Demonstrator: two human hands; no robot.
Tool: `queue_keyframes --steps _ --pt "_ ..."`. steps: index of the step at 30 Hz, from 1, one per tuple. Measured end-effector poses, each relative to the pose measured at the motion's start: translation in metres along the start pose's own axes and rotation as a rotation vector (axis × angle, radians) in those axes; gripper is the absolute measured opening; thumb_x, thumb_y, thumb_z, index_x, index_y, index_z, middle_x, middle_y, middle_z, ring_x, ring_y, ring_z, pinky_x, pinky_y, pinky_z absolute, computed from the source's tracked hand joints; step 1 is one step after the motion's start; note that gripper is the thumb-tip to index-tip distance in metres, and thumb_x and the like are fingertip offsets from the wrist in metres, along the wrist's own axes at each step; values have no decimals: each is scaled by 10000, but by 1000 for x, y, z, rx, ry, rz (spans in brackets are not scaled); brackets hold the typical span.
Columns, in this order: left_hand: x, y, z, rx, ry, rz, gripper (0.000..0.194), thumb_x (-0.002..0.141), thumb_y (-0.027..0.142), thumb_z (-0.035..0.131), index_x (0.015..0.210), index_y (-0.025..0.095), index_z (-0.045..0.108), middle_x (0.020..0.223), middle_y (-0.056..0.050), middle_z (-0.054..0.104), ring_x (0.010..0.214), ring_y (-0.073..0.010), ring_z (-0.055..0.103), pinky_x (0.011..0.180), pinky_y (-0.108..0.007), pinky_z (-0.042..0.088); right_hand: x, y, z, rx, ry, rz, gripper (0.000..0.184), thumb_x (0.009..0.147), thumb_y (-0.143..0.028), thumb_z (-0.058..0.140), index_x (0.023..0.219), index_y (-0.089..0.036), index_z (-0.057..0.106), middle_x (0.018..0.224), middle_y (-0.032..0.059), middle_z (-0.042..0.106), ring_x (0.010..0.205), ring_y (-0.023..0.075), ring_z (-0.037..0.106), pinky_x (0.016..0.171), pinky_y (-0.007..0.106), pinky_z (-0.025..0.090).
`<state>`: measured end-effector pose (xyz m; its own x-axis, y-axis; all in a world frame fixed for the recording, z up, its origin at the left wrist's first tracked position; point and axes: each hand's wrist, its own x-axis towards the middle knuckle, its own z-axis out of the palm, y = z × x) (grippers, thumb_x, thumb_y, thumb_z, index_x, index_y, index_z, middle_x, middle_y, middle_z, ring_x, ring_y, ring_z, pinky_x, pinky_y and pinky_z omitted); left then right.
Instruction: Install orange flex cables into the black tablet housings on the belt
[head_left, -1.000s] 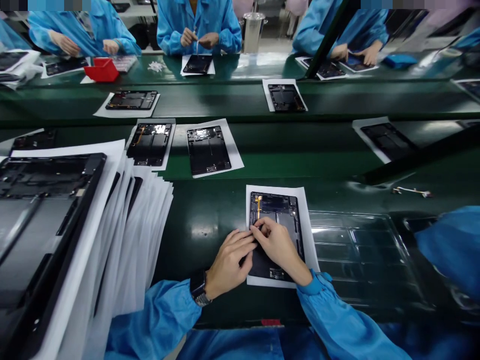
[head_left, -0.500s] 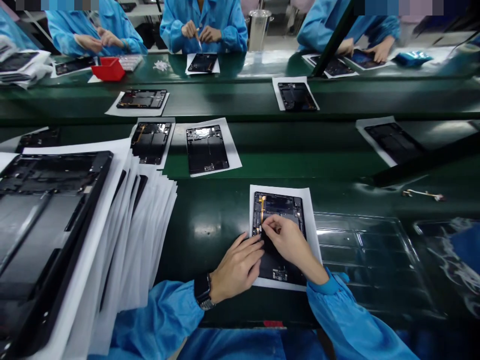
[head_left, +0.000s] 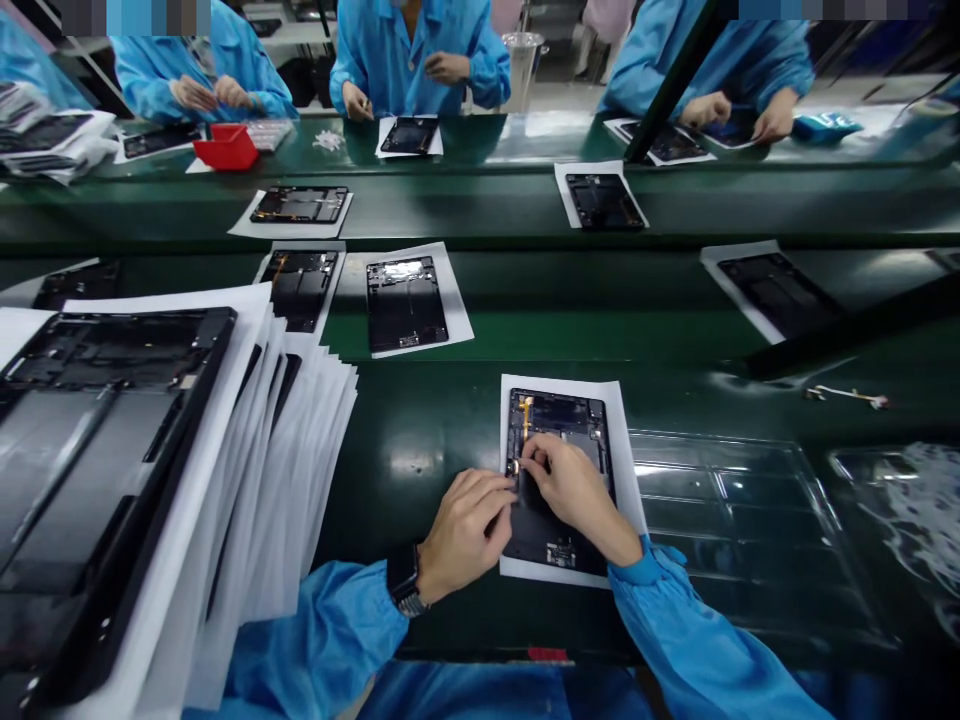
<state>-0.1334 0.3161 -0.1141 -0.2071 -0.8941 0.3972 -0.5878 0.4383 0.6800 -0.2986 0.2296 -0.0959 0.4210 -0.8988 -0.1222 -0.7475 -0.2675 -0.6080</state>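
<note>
In front of me an open tablet housing lies on a white paper sheet. An orange flex cable runs down the housing's upper left side. The thumb and forefinger of my right hand pinch together at the cable's lower end, hiding part of it. My left hand rests at the left edge of the housing, its fingertips beside that same spot. Its fingers are bent but apart, and I see nothing held in them.
A tall stack of tablet housings with paper between rises at left. To the right lie a clear plastic tray and a loose cable. More housings on paper, such as one housing, lie beyond. Co-workers sit across; a dark post slants there.
My left hand's fingers have drawn in and bent more. My right hand stays at the cable's lower end, shifted slightly. Across the bench, a co-worker's hands have moved apart.
</note>
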Motion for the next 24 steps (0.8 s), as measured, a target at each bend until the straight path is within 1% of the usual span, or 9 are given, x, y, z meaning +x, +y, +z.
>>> queue_keyframes --steps 4,7,9,11,14,17,18,20,24 --pt "6 -8 -4 90 -40 -42 306 927 134 502 1226 153 563 1237 -114 568 1145 -226 517 987 -414 453 -21 10 -38 83 -11 41 125 911 -283 483 840 -206 550 727 -3 584 662 149 539 636 267 370" --pt "9 -17 -3 172 -82 3 372 948 182 505 1320 168 505 1334 -124 500 1223 -261 461 1023 -457 422 -43 57 -95 -5 129 167 167 901 -324 484 878 -193 584 730 23 617 655 165 572 624 268 390" --pt "10 -24 1 200 -95 27 370 958 198 500 1327 179 495 1358 -119 479 1245 -270 442 1022 -467 419 -63 97 -134 -308 385 420 207 872 -272 478 933 -148 634 749 81 642 671 209 590 635 302 390" --pt "10 -30 4 212 -109 44 357 965 213 494 1321 191 495 1368 -111 472 1255 -274 434 1012 -470 426 -84 131 -161 -595 497 666 363 838 -192 445 1126 -90 640 809 154 664 706 269 603 648 348 382" --pt "8 -34 5 214 -114 51 333 971 230 484 1303 205 509 1362 -104 479 1254 -277 438 998 -471 436 -105 157 -167 -574 707 718 443 819 -189 428 1195 -80 636 844 172 658 743 274 592 690 372 393" --pt "7 -34 4 212 -102 44 318 971 232 481 1286 203 519 1348 -108 491 1245 -278 445 993 -477 439 -111 157 -150 -78 886 702 367 761 -265 501 1037 -104 682 748 107 616 637 205 524 643 344 415" --pt "8 -34 4 212 -98 43 317 970 228 482 1283 202 520 1345 -110 494 1244 -278 447 994 -479 440 -111 153 -145 101 869 700 341 742 -302 529 981 -115 685 707 83 600 593 186 502 604 332 421" --pt "9 -32 3 207 -96 44 320 965 211 484 1282 203 525 1345 -110 495 1245 -274 447 1000 -481 439 -112 140 -138 462 685 649 331 708 -366 612 937 -138 685 707 64 612 592 175 533 582 317 456" --pt "10 -26 0 177 -117 42 326 955 171 474 1270 210 552 1357 -107 491 1257 -258 447 1028 -473 434 -107 102 -131 933 146 495 413 722 -405 757 1057 -175 686 981 101 698 932 218 656 852 327 505"
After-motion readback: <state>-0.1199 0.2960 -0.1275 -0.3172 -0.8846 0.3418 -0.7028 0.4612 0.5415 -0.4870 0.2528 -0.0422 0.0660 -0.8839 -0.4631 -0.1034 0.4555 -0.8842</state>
